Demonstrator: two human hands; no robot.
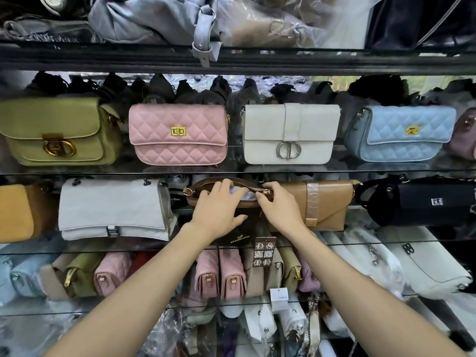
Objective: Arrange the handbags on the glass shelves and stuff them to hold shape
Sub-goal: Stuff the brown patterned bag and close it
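A brown zip-top handbag point(199, 188) stands on the middle glass shelf point(386, 242), between a white quilted bag point(113, 210) and a tan envelope bag point(327, 204). Its zip is partly open and white stuffing paper point(238, 190) shows inside. My left hand point(219, 210) lies over the bag's front and top, fingers spread. My right hand point(279, 204) pinches the gold zip pull point(268, 192) at the right end of the opening. A dark tag with gold lettering and a patterned card point(265, 251) hang below the bag.
The shelf above carries an olive bag point(56, 132), a pink quilted bag point(177, 135), a white bag point(291, 135) and a blue quilted bag point(399, 132). A black cylinder bag point(422, 202) sits right; an orange bag point(18, 212) sits left. Lower shelves are packed with several bags.
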